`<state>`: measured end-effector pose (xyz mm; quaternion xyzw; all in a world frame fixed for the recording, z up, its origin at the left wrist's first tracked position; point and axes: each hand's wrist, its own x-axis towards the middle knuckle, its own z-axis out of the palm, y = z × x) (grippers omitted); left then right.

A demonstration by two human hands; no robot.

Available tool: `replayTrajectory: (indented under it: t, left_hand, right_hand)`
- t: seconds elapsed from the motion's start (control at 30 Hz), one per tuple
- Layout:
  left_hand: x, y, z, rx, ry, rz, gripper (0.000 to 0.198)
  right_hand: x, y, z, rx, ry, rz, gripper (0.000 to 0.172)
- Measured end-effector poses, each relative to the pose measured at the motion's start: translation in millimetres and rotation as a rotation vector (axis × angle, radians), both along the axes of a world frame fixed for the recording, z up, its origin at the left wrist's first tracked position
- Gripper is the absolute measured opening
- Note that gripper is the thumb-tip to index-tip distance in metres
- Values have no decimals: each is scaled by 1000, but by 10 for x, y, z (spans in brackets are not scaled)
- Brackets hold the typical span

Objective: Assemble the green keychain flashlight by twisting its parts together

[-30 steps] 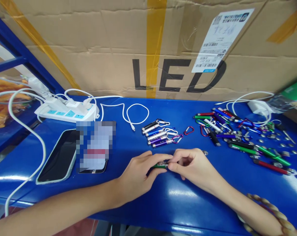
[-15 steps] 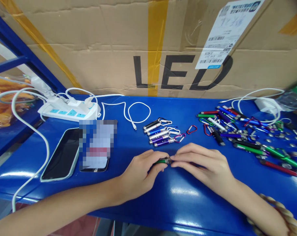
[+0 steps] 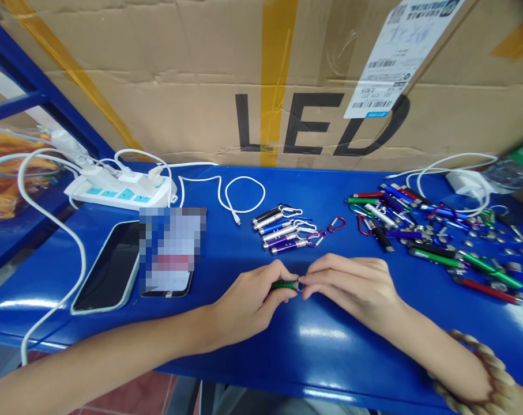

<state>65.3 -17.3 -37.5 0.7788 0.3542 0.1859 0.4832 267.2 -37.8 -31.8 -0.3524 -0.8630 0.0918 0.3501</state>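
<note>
Between the thumb and fingers of my left hand (image 3: 256, 297) lies a small green flashlight tube (image 3: 282, 285), mostly covered by the fingers. My right hand (image 3: 356, 288) pinches a small metal piece (image 3: 300, 286) at the tube's right end; its exact shape is hard to make out. Just beyond the hands, several keychain flashlights (image 3: 282, 236) in black, silver, blue and purple lie in a row, with carabiner clips attached. A loose red carabiner (image 3: 337, 224) rests to the right of that row.
A heap of coloured flashlight tubes (image 3: 399, 213) and several button cells (image 3: 510, 252) spread over the blue table (image 3: 226, 259) at right. Two phones, one a dark phone (image 3: 108, 268), lie at left below a white power strip (image 3: 120, 190) with cables. A large cardboard box (image 3: 192, 80) stands behind.
Both hands stay together in nearly the same place. More of the green tube's right end shows now, and the left fingers have shifted slightly on it.
</note>
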Motion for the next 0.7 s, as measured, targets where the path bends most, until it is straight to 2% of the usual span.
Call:
replayTrajectory:
  t: [0.3, 0.53, 0.7]
  left_hand:
    - [1, -19, -65, 104, -29, 19, 10]
    - [-6, -27, -101, 292, -61, 50, 9]
    - [-9, -22, -130, 395, -56, 81, 7]
  right_hand:
    - [-113, 24, -21, -432, 229, -103, 10]
    - [-178, 14, -15, -563, 335, -172, 8]
    - [-190, 2, -13, -548, 343, -182, 10]
